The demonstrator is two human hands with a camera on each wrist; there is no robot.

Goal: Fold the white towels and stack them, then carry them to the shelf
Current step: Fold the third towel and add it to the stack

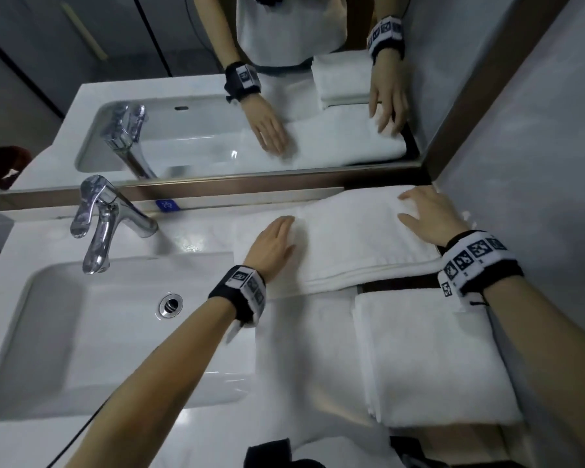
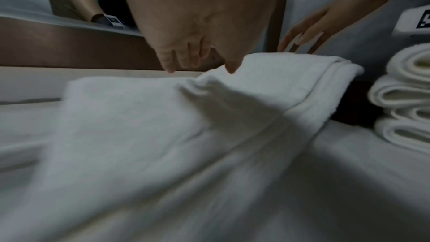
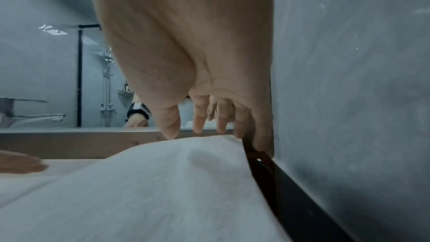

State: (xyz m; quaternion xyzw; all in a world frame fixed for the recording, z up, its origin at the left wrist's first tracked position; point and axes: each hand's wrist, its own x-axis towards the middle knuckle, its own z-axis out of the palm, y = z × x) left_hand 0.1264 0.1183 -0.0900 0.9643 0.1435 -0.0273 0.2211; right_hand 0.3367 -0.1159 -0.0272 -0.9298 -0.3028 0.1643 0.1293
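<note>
Beside the folded towel stack [image 1: 433, 359], faucet [image 1: 105, 221] overhangs sink [image 1: 48, 332].

Towel being folded [image 1: 352, 238]: white terry cloth, soft, matt, fine nap.
Stack of folded towels [image 1: 429, 359]: same thick white cloth, rounded plush folds.
Worktop [image 1: 190, 238]: white, smooth, glossy, with light glints.
Basin [image 1: 92, 336]: white, glazed, shiny.
Tap [image 1: 105, 217]: polished chrome metal, mirror-bright.
Drain [image 1: 171, 305]: shiny metal ring.
Mirror frame [image 1: 217, 184]: brushed brownish metal, satin.
Wall [image 1: 537, 157]: grey, matt, faintly mottled.
Wristbands [image 1: 477, 261]: black fabric, white printed panels.
</note>
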